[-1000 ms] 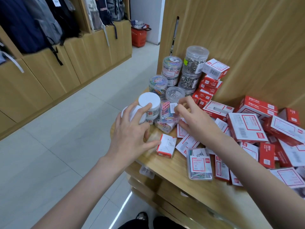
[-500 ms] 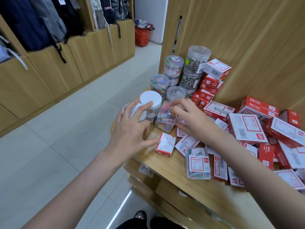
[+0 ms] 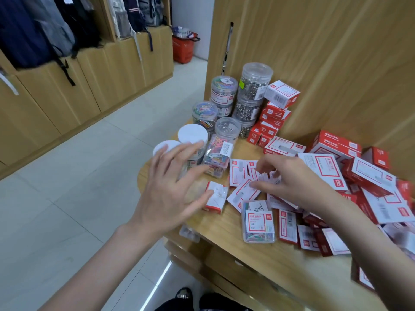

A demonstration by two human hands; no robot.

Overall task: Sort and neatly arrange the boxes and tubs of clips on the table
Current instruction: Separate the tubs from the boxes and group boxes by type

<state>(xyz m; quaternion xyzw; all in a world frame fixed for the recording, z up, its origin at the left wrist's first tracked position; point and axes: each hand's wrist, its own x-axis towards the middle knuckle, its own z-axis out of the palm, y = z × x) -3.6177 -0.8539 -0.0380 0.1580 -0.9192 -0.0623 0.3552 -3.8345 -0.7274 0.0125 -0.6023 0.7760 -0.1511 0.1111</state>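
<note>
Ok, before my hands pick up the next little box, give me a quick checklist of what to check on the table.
1. Left hand free: ok, fingers spread, holding nothing.
2. Right hand on the flat small boxes: ok; whether it pinches one, cannot tell.
3. White-lidded tubs upright near the table edge: ok.
4. Stacked clear tubs steady by the wall: ok.
5. Red boxes at right sorted: not ok, still a loose heap.
6. Clear flat case near the front edge: ok, fully on the table.

Red-and-white boxes (image 3: 334, 153); white-lidded tubs (image 3: 193, 134); multicoloured clips (image 3: 216, 151).
</note>
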